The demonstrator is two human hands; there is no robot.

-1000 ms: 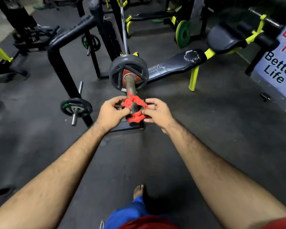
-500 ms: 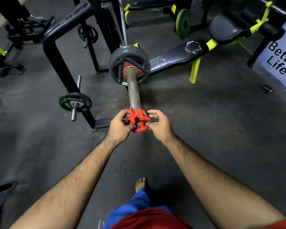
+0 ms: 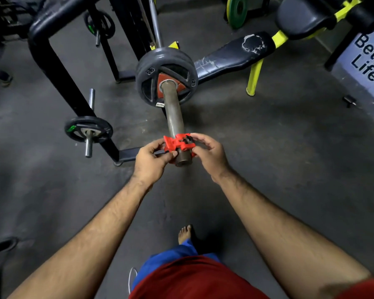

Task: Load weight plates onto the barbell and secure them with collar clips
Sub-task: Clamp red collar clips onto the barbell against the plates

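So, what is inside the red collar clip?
The steel barbell sleeve passes through the red plastic collar clip, its end protruding. Both hands hide the clip's sides.

Both forearms stretched forward; left hand (image 3: 150, 161) and right hand (image 3: 211, 156) close together, fingers curled, pinching one small item between them.

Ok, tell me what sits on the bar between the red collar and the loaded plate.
Nothing: in the head view the barbell sleeve runs bare from red collar to plate.
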